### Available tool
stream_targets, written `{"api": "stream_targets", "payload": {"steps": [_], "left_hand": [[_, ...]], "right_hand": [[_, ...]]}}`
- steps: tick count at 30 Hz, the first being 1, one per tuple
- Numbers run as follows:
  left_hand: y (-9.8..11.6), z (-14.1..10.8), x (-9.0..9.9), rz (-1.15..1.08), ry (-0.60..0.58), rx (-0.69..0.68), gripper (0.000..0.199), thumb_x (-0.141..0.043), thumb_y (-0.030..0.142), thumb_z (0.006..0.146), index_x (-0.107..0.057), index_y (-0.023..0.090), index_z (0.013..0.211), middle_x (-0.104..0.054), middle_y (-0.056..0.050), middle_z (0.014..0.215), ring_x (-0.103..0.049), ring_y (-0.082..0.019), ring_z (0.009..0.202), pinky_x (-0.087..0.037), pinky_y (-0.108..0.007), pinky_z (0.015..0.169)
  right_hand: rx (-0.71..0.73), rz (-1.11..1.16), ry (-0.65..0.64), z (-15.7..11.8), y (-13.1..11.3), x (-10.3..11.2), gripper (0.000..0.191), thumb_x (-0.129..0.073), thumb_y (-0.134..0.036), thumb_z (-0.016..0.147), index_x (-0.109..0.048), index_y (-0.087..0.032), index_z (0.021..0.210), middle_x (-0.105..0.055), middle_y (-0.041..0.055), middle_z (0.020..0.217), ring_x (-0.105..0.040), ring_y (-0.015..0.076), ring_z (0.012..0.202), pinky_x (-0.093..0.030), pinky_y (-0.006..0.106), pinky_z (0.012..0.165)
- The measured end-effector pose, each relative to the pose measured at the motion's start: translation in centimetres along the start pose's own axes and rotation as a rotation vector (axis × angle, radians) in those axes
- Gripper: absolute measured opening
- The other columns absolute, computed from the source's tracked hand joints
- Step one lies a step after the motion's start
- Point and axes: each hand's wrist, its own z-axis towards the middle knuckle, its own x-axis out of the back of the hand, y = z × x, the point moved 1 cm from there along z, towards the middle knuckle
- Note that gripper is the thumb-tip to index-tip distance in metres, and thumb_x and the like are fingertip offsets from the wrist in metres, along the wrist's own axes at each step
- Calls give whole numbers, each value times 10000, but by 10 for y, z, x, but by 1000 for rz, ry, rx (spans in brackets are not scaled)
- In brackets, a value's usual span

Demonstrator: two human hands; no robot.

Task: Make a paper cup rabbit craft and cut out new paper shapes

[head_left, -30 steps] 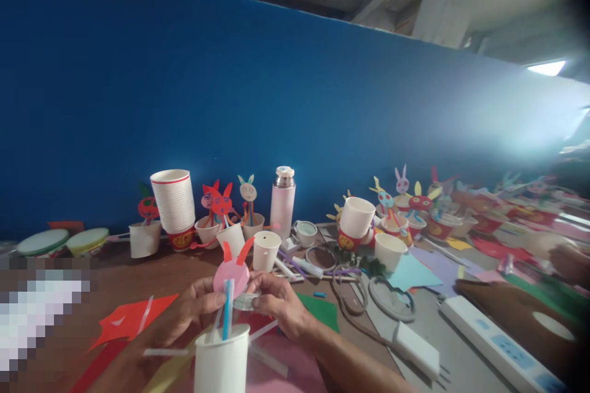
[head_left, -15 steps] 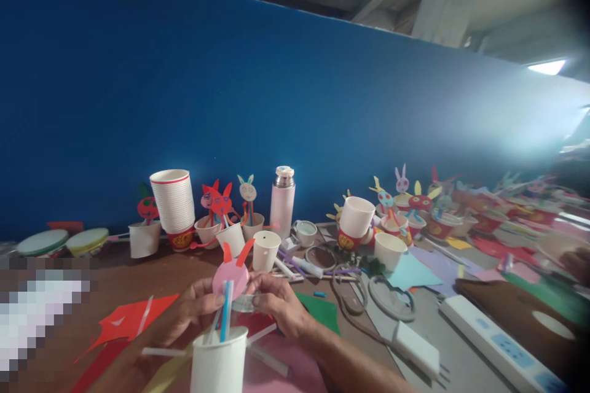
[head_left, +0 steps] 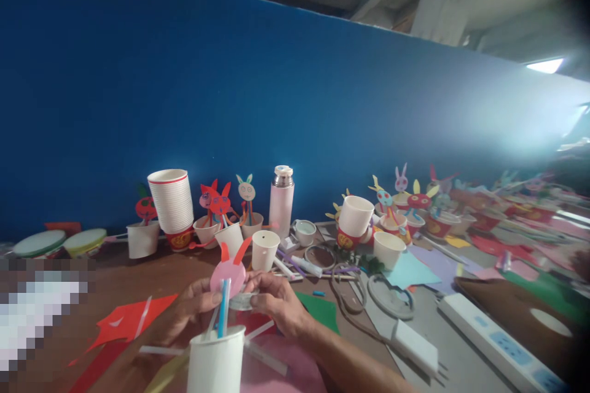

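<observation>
At left on the brown tabletop (head_left: 117, 282), a jagged-edged orange-red paper sheet (head_left: 124, 316) lies beside the left hand (head_left: 193, 304), whose thumb and fingers pinch the left side of a round pink paper rabbit head with red ears (head_left: 228, 271). A plain white paper cup (head_left: 216, 365) stands nearest the viewer, its base out of frame; a blue plastic straw (head_left: 223, 313) rises from its mouth, overlapping the head's front. A loose pinch or a nudge to the straw could tilt the head or tip the light cup. At centre, the right hand (head_left: 274, 304) grips what appears to be a clear tape roll (head_left: 240, 301) just beside the head; tape, if stuck askew, could crease the paper. Farther right, a grey cable (head_left: 350, 301) runs to a white charger (head_left: 417, 347), a possible snag for the right forearm.
</observation>
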Motion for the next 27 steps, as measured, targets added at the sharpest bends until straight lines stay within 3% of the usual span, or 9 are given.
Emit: {"api": "stream_targets", "payload": {"steps": [7, 15, 21, 27], "left_hand": [[-1, -1, -1, 29, 51, 16, 251, -728, 175, 652, -742, 176, 902, -739, -70, 623, -655, -189, 548, -505, -285, 556], [-6, 1, 3, 45, 53, 9, 285, -744, 218, 626, -733, 176, 908, -722, -59, 606, -633, -172, 532, -487, -274, 560], [-2, 0, 1, 41, 73, -4, 134, -750, 193, 617, -745, 132, 736, -725, -43, 596, -619, -151, 519, -462, -220, 518], [-3, 0, 0, 23, 49, 5, 166, -706, 183, 672, -747, 155, 831, -731, -56, 603, -636, -167, 499, -488, -258, 519]], "right_hand": [[-7, -41, -5, -1, -4, -1, 170, -509, -170, 584, -635, -161, 697, -620, 49, 940, -530, 233, 972, -403, 302, 799], [-16, -47, -26, -1, -1, 1, 233, -469, -141, 545, -644, -154, 698, -614, 50, 907, -525, 221, 932, -402, 289, 765], [-24, -9, 5, -2, -1, 0, 272, -470, -128, 505, -658, -142, 701, -609, 61, 971, -535, 214, 904, -403, 275, 739], [-27, 68, -7, -1, 3, -1, 210, -511, -134, 572, -661, -142, 717, -613, 57, 975, -554, 201, 894, -405, 271, 744]]}}
